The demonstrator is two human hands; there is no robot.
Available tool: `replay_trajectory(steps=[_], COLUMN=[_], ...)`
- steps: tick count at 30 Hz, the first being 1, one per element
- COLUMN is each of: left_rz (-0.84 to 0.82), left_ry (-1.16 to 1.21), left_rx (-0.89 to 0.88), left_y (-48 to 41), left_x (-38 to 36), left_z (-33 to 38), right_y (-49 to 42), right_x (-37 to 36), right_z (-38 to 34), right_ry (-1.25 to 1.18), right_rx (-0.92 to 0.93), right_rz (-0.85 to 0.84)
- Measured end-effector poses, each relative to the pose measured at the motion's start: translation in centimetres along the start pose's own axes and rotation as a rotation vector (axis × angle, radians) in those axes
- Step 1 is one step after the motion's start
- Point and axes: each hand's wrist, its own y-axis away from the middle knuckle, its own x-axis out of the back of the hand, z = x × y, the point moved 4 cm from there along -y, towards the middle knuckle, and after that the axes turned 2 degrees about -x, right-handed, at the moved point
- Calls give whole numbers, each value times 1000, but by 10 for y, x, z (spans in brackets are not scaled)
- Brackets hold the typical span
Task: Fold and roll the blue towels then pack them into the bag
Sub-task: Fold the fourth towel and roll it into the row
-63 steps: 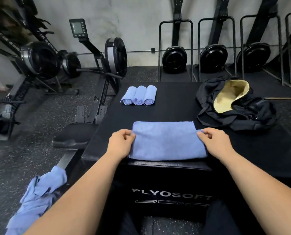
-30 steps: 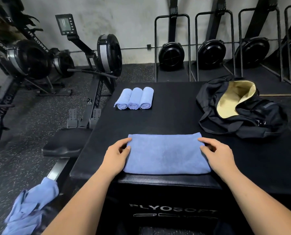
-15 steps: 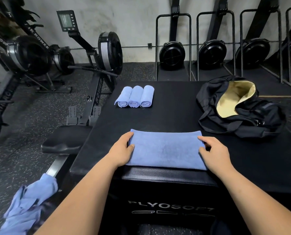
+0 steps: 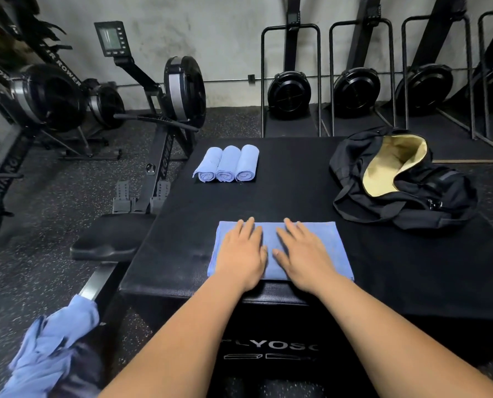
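Lowest in the frame, at the lower left, a crumpled heap of loose blue towels [image 4: 47, 349] lies on the speckled rubber floor, soft and unfolded. Above it in the lower centre, the folded towel [image 4: 340, 254] lies at the near edge of the desk [image 4: 297, 191], a black padded box with a matte, grained top. It is a flat nappy rectangle whose long axis runs left to right across the frame. The left hand [image 4: 241, 254] and right hand [image 4: 304, 252] lie palm-down side by side on its middle, fingers [image 4: 249, 228] straight and flat, gripping nothing. The short ends stick out to either side, the left end nearer the left hand and the right end nearer the right. Rolling would likely start from one of those ends, and smoothing looks like the step in hand. Farther up, centre-left, three rolled towels [image 4: 228, 165] lie touching in a row, spiral ends toward the camera. At the upper right, the bag [image 4: 406, 196] slumps open, limp black fabric with pale yellow lining, nearer the right hand. Rowing machines [image 4: 176, 90] stand along the back wall.
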Motion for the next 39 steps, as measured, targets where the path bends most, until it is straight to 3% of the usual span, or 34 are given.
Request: replay_trajectory(steps=[3, 10, 16, 18, 21, 23, 26, 29, 32, 35, 37, 39], left_rz=[-137, -75, 233, 244, 216, 217, 242, 237, 224, 213, 207, 202], left_ry=[-77, -99, -152, -152, -171, -169, -129, -87, -32, -15, -3, 7], left_rx=[58, 104, -88, -108, -100, -99, -85, -53, -30, -18, -13, -17], left_y=[11, 27, 44, 44, 42, 43, 43, 43, 41, 41, 41, 41], left_x=[-16, -18, -5, -6, -9, -9, -7, -7, -9, -9, -10, -10], left_z=[-18, -42, -31, -29, -30, -31, -31, -32, -36, -37, -37, -37], right_y=[5, 18, 24, 25, 25, 26, 30, 35, 26, 14, 10, 8], right_x=[-1, 7, 3, 6, 7, 5, 0, -3, 11, 17, 9, -1], right_z=[12, 54, 50, 43, 30, 28, 21, -13, -43, -27, -3, 6], right_ry=[61, 150, 196, 275, 296, 182, 75, -120, -185, 53, 134, 132], right_rx=[44, 6, -117, -157, 54, 130, -118, -378, -236, 66, 97, 3], right_rz=[-101, -36, -1, 38, 61, 6, 22, -90, -131, -53, -88, -78])
